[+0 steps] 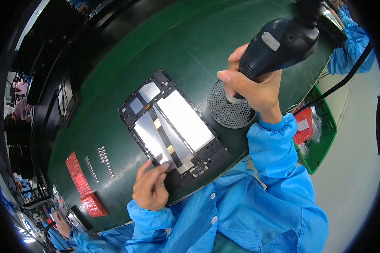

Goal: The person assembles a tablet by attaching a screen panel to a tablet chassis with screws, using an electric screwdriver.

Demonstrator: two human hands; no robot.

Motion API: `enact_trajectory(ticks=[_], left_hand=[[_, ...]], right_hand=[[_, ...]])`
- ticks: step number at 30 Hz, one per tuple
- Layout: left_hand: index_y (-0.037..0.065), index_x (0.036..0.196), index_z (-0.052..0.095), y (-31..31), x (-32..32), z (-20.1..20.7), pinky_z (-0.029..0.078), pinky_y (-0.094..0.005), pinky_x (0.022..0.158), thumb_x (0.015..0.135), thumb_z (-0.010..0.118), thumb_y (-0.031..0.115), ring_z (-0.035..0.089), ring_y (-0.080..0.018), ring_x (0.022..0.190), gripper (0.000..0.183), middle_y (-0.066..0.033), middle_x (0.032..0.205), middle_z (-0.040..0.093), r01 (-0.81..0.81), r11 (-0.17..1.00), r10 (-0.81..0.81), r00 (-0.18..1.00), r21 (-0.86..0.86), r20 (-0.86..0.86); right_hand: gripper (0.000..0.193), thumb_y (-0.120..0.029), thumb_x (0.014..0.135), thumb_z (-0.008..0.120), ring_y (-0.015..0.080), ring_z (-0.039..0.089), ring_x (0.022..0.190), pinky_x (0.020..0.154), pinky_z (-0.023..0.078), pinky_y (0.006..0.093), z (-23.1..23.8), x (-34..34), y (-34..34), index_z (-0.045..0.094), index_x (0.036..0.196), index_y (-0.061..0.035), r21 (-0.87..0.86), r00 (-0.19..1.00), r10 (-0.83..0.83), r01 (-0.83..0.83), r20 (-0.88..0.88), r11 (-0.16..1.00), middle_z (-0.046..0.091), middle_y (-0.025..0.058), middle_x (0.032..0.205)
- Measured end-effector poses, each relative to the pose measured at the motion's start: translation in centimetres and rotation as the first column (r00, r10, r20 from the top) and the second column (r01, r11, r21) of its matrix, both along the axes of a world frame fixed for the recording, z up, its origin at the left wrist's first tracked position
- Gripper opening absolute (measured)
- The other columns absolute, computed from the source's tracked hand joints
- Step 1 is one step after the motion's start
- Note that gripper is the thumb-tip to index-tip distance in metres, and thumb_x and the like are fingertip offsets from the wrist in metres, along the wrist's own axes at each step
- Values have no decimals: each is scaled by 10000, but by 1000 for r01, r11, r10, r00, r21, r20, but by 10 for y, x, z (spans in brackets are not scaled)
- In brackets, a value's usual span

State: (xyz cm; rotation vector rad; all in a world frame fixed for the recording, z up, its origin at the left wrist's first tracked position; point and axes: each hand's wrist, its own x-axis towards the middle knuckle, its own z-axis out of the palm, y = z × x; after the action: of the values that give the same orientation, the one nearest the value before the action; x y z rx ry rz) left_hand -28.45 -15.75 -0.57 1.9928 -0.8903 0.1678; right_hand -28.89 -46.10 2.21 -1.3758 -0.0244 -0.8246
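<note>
My right hand [257,86] is wrapped round a black power screwdriver [278,44]. Its lower end points down at a round grey screw plate [230,114] full of small holes; whether the tip touches the plate is hidden. An opened tablet [156,99] lies tilted on the table to the left, showing two bright silver battery panels, a ribbon cable with gold patches and a small circuit board along the near edge. At the tablet's near left corner, my left hand [152,187] rests with its fingers loosely bent and apart, fingertips on the frame and panel, holding nothing visible.
The green table [118,74] carries a red bubble-wrap strip [81,181] and strips of small dark parts [105,160] at the left. A green crate [325,126] with red and clear packaging stands right. A black cable [342,84] hangs there. Co-workers in blue sit nearby.
</note>
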Motion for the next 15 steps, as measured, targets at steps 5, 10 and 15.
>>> enact_trajectory(ticks=[5, 10, 15], left_hand=[[1, 895, 631, 17, 11, 3, 483, -478, 867, 786, 639, -61, 681, -300, 852, 126, -176, 866, 686, -137, 989, 134, 989, 59, 58], [3, 874, 652, 30, 13, 3, 522, -313, 755, 744, 669, -87, 653, -271, 850, 159, -149, 868, 644, -253, 967, 247, 963, 37, 110], [-18, 861, 652, 44, 10, -8, 500, -269, 657, 727, 701, -74, 634, -195, 729, 153, -124, 802, 650, -365, 931, 364, 927, 4, -87]], right_hand=[[240, 39, 711, 743, 76, 554, 486, 442, 415, 209, -1, 0, 1, 576, 881, 7, 28, 1000, 25, -25, -1, 999, 592, 23, 603], [231, 50, 712, 732, 78, 553, 485, 443, 420, 212, 0, 0, 3, 576, 876, 8, 23, 1000, 4, -4, 11, 1000, 588, 19, 600], [222, 45, 715, 731, 81, 552, 480, 444, 423, 213, 2, 0, 3, 576, 870, 10, 1, 1000, -17, 17, -11, 1000, 588, 21, 600]])
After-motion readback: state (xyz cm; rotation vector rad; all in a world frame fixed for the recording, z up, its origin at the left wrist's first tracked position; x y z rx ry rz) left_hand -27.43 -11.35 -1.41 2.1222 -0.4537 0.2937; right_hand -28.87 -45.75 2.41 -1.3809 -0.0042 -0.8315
